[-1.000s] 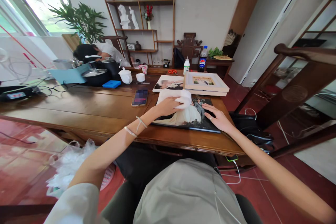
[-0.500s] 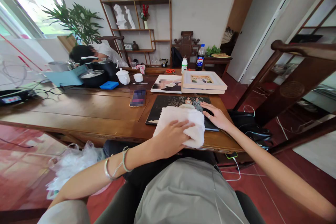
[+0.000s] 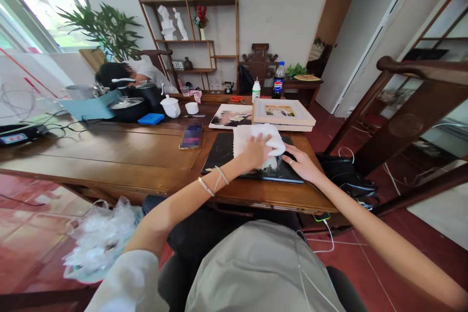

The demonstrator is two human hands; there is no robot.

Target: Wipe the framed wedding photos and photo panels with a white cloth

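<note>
A large dark photo print (image 3: pixel 223 153) lies flat on the wooden table (image 3: pixel 127 151) in front of me. My left hand (image 3: pixel 254 152) presses a white cloth (image 3: pixel 261 134) onto the far part of the print, fingers closed over it. My right hand (image 3: pixel 302 163) rests flat on the print's right edge, fingers stretched out, holding nothing. A ring shows on one finger of it.
Behind the print lie another photo (image 3: pixel 230 118) and a white framed picture (image 3: pixel 283 113). A phone (image 3: pixel 191 136) lies to the left. Teapot (image 3: pixel 171 106), cup, pans, bottles and a seated person are farther back. A plastic bag (image 3: pixel 98 236) sits on the floor, a wooden chair (image 3: pixel 413 107) to the right.
My left hand slid the cloth from the print's near edge back toward its far edge. My right hand stayed on the right side of the print.
</note>
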